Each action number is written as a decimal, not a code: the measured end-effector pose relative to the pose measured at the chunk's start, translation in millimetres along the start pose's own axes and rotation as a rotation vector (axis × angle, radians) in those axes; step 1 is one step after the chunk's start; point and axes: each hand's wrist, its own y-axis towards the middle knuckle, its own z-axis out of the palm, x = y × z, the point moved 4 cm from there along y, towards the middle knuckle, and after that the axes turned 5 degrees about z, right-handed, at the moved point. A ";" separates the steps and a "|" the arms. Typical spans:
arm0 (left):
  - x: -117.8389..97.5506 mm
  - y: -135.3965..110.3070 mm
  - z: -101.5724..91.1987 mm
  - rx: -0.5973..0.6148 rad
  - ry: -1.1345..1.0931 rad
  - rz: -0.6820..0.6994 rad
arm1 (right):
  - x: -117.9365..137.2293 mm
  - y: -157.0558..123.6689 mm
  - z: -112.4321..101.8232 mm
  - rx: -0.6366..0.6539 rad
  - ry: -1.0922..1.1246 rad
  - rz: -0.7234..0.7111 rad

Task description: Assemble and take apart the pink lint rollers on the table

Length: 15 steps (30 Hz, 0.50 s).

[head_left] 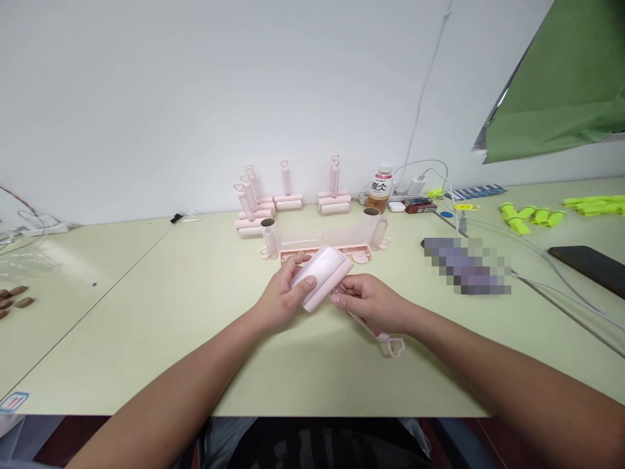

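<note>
My left hand (pixel 283 296) grips a pale pink roll (pixel 323 275), held tilted above the light green table (pixel 161 326). My right hand (pixel 368 301) holds a pink lint-roller handle (pixel 390 342) whose heart-shaped loop end sticks out toward me below the hand. The handle's other end meets the roll between my hands. Just behind them lies a pink tray-like stand (pixel 322 249) with two brown-cored rolls (pixel 269 238) upright at its ends.
Several finished pink lint rollers (pixel 288 195) stand at the back by the wall. A drink bottle (pixel 381 189), chargers and cables (pixel 488 228) lie at the right, with yellow-green parts (pixel 530 216) and a dark phone (pixel 588 264) beyond. Brown pieces (pixel 14 298) sit at far left.
</note>
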 end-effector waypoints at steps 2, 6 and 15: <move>-0.5 -0.2 0.2 -0.002 -0.004 -0.002 | -0.2 0.1 -0.6 -0.007 -0.001 -0.018; -4.8 0.1 -0.2 -0.004 0.002 0.054 | -1.4 1.3 -1.2 -0.009 -0.003 -0.031; -4.0 0.2 -2.2 -0.043 0.003 0.063 | 2.4 -1.2 -0.2 -0.017 0.026 -0.004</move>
